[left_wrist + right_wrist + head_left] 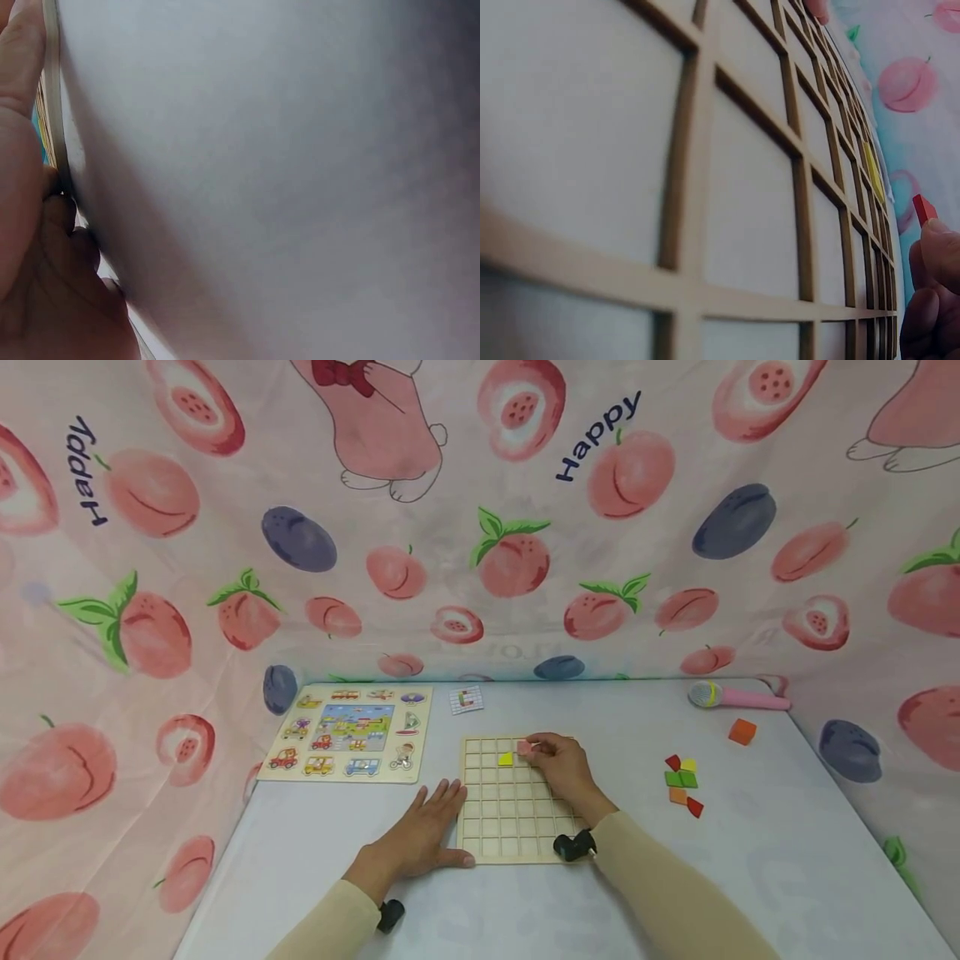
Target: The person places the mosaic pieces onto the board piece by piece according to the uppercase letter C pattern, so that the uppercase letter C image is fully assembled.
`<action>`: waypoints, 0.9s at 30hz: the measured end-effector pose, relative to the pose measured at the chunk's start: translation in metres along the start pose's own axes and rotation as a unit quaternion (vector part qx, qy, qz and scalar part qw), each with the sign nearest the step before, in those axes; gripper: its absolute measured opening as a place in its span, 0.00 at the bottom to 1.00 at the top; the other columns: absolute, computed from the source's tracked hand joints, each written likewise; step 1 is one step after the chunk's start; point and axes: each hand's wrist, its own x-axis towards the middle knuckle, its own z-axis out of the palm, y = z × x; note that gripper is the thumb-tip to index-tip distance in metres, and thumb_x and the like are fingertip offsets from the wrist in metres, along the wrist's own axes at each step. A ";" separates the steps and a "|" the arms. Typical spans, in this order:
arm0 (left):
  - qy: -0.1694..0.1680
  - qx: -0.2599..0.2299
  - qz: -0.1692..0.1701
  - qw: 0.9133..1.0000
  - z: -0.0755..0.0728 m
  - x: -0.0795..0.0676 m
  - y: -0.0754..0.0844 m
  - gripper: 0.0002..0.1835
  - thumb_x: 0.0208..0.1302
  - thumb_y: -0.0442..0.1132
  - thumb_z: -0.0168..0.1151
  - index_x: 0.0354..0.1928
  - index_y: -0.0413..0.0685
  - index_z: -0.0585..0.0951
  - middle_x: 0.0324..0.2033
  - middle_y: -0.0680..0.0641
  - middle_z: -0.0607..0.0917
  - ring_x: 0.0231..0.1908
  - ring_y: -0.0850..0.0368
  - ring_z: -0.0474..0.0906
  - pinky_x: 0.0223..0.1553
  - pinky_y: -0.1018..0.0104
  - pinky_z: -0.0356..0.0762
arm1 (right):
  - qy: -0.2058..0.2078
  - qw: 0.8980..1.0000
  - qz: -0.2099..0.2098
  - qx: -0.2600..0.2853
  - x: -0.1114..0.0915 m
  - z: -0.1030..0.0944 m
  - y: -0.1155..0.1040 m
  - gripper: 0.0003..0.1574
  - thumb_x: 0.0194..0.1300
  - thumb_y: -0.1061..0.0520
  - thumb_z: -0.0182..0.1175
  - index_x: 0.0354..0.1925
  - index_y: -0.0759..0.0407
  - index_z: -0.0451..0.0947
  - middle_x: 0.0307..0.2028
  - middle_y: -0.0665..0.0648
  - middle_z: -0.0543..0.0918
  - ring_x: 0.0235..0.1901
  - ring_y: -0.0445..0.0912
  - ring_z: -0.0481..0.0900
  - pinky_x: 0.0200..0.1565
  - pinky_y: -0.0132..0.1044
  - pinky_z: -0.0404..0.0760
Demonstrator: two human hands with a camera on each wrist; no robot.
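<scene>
Pinching a small red block [524, 747] between fingertips, right hand [558, 768] curled over the far row of the wooden grid board [510, 839], just right of a yellow tile [506, 759] already seated in one cell. Seen from the right wrist: red block [923, 208] sticking up above the fingers [937, 255], held over the grid board [697, 247], with the yellow tile [873, 171] lying in a cell further along the frame. Resting flat on the white table [750, 860], left hand [422, 839] with fingers spread and straight, gripping nothing, thumb side pressed against the left edge of the board. From the left wrist: left hand [30, 247] lying along the board's thin wooden edge [52, 112], little else to make out but pale tabletop. Lying at the far left of the table, a vehicle picture puzzle [348, 735], well apart from both hands. Just beyond the grid, a small pattern card [466, 699]. To the right of the board, a loose cluster of red, green, yellow and orange tiles [682, 781]; farther back, a lone orange block [742, 732] and a pink toy microphone [738, 697] near the table's far right corner. Behind and around everything, pink peach-print fabric [480, 527] with "Happy" lettering.
</scene>
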 end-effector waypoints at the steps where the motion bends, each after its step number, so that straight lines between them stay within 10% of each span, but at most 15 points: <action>1: 0.000 0.001 0.002 1.000 0.000 0.000 0.000 0.61 0.60 0.69 0.70 0.85 0.46 0.52 0.85 0.47 0.49 0.85 0.48 0.41 0.86 0.43 0.37 | -0.001 1.000 -0.001 -0.005 0.000 0.000 0.000 0.15 0.69 0.58 0.72 0.53 0.52 0.89 0.44 0.55 0.89 0.43 0.47 0.81 0.42 0.34 0.80; 27: 0.005 0.011 0.002 1.000 0.002 0.002 -0.001 0.61 0.60 0.71 0.68 0.85 0.47 0.53 0.85 0.47 0.51 0.85 0.47 0.43 0.85 0.42 0.39 | -0.035 0.993 -0.015 -0.109 -0.001 0.005 0.002 0.17 0.68 0.58 0.72 0.55 0.54 0.89 0.52 0.57 0.88 0.55 0.55 0.85 0.60 0.53 0.83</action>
